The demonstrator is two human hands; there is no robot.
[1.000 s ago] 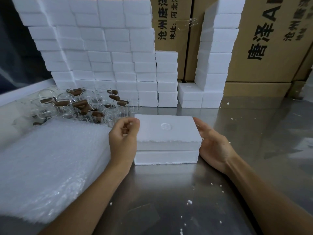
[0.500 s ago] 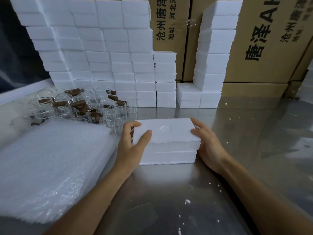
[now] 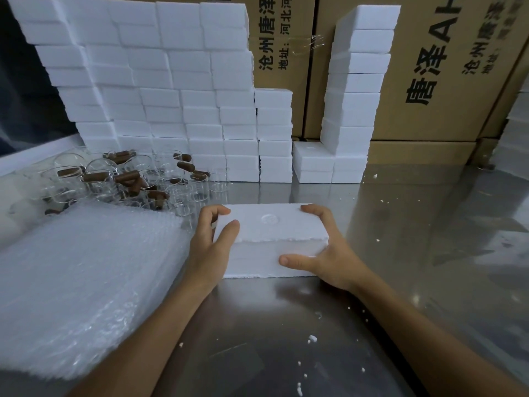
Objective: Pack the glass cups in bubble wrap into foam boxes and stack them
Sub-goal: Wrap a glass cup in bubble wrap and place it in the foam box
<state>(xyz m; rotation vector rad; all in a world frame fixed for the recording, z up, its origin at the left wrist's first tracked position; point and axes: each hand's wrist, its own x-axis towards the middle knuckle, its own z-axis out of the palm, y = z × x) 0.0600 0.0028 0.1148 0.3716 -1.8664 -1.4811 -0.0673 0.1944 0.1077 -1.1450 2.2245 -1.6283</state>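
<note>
A closed white foam box lies on the steel table in front of me. My left hand grips its left end, thumb on the lid and fingers curled over the far corner. My right hand grips its right end, thumb across the front face and fingers over the far right corner. A pile of clear glass cups with brown handles lies at the back left. A thick stack of bubble wrap lies to the left of the box.
A tall wall of stacked foam boxes stands at the back, with a narrower foam column to its right. Printed cardboard cartons rise behind them. Foam crumbs dot the steel surface.
Both hands closed in on the box from its sides and now grip its ends. The right thumb has come round onto the front face.
</note>
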